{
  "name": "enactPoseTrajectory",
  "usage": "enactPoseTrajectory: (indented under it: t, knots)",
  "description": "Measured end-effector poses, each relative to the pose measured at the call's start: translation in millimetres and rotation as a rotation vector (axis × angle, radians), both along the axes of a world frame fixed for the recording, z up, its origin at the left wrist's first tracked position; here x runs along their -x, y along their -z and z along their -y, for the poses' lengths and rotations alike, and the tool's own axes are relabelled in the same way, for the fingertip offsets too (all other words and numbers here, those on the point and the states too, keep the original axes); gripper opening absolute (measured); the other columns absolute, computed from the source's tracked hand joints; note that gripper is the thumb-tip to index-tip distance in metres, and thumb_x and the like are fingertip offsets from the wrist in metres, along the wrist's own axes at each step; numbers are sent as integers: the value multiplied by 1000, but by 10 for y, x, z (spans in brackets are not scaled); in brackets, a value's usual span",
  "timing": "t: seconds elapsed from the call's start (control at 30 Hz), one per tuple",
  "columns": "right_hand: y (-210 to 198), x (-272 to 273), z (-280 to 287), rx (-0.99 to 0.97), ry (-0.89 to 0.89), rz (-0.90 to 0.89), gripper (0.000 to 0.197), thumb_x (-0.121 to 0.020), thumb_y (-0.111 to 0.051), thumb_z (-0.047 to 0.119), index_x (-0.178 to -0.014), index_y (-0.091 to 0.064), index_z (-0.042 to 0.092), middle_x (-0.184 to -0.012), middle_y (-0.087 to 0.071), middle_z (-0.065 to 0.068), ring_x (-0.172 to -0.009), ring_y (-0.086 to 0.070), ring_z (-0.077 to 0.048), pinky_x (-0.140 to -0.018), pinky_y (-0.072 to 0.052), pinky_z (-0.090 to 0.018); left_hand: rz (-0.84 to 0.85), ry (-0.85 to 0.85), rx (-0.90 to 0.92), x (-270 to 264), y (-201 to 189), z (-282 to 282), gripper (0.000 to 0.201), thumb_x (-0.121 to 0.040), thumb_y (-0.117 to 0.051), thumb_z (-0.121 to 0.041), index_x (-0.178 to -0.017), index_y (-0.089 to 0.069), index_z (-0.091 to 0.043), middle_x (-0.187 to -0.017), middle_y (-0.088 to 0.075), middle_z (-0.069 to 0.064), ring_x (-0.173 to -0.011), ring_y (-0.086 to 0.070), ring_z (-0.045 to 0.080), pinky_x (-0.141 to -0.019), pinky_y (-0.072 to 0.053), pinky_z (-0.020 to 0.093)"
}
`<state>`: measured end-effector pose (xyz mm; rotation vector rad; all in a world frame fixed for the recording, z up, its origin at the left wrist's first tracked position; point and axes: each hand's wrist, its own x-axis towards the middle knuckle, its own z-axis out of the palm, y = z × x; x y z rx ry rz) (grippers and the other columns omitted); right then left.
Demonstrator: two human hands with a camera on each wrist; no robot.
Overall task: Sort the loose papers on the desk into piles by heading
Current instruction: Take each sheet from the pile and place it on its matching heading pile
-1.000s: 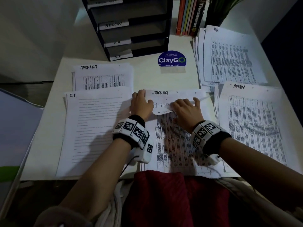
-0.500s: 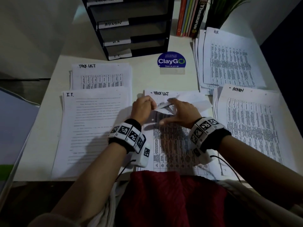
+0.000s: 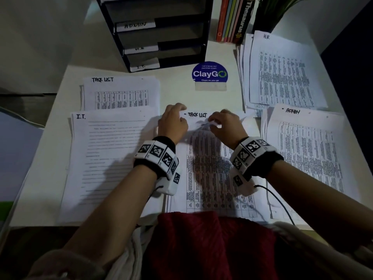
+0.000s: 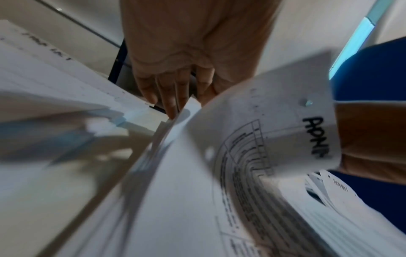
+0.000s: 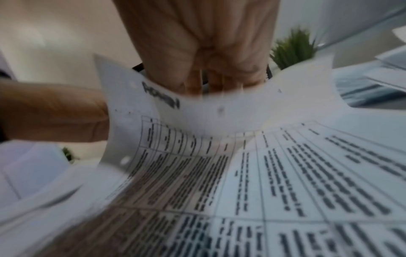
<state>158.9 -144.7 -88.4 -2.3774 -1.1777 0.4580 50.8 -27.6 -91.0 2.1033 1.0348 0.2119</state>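
A white desk in a dim office carries four headed piles around a person's two hands: the I.T. pile just left of the left hand, a Task List pile beyond that hand and to its left, the Admin pile just right of the right hand, and the H.R. pile well beyond it. Under both wrists lies the unsorted stack, nearest the person. The right hand pinches the far edge of the stack's top sheet and curls it back toward the person; both wrist views show that sheet headed Admin, and the head view shows "Task List" on the page beneath. The left hand's fingers curl loosely at the stack's far left corner, touching the sheet edges; no firm grip can be made out. A second ago both hands pressed the curled flap lower on the page; half a second ago the left hand was bunched at the flap while the right spread beside it. Now both sit farther up at the far edge, the heading below uncovered. The lifted sheet appears bound for the pile just right of the right hand.
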Motion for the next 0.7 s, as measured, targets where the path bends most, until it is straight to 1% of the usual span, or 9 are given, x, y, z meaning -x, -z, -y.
enactPoseTrajectory:
  t: [0.1,0.23,0.27,0.33,0.4,0.47,0.5,0.6,0.7]
  knots:
    - [52,56,-10,42,-18,219,20,-82,-67,19,-96,-68,6,-124,-47,-15,-116,-42,-32,-91,-37,-42,-80,118,-126,48,-4,33,49,-89,-42,1,-135,-45,-16,-148,-35,7,-132,-37,24,-112,-27,34]
    - [104,97,-19,67,-146,245,25,-79,-67,20,-97,-63,2,-143,-38,-14,-132,-33,-31,-103,-27,-49,-131,166,-215,94,-28,56,41,-91,-43,-4,-131,-49,-11,-149,-32,9,-136,-31,24,-112,-21,39]
    - [125,92,-18,66,-157,235,28,-81,-65,19,-102,-61,2,-144,-36,-13,-133,-31,-30,-106,-24,-49,-103,174,-176,103,-25,69,37,-92,-43,-6,-128,-51,-7,-143,-41,12,-131,-37,25,-109,-26,38]
    - [157,88,-24,78,-151,232,33,-84,-61,18,-113,-54,3,-142,-39,-12,-132,-34,-27,-109,-21,-48,4,152,2,121,-41,102,32,-95,-40,-9,-122,-55,-3,-117,-57,16,-106,-52,24,-90,-42,32]
    - [179,99,-27,72,-114,238,34,-86,-56,13,-117,-48,3,-128,-51,-13,-123,-44,-27,-110,-19,-45,105,98,243,130,-60,124,30,-97,-34,-11,-110,-60,-3,-98,-56,7,-89,-49,17,-76,-38,27]
    - [163,121,-15,40,-64,233,36,-85,-54,11,-118,-44,5,-112,-59,-11,-112,-51,-27,-108,-18,-43,138,37,299,124,-51,95,30,-99,-31,-14,-89,-60,-14,-87,-53,-2,-85,-45,13,-78,-35,28]
    - [147,128,0,33,-54,231,39,-85,-55,13,-121,-43,7,-111,-60,-10,-111,-51,-26,-107,-17,-42,115,25,241,112,-44,66,29,-99,-32,-16,-89,-59,-16,-91,-56,0,-90,-45,14,-82,-35,30]
    - [125,170,39,137,-155,284,39,-88,-55,22,-124,-46,11,-122,-55,-8,-118,-45,-25,-110,-11,-46,89,-8,154,53,-3,-14,34,-100,-29,-16,-123,-52,-6,-131,-47,11,-121,-40,19,-103,-29,31]
    - [150,202,61,188,-262,290,33,-83,-62,17,-113,-54,4,-116,-52,-15,-114,-46,-32,-105,-21,-50,46,-30,155,19,21,-65,38,-100,-30,-27,-131,-46,-13,-138,-40,7,-129,-35,21,-110,-26,34]
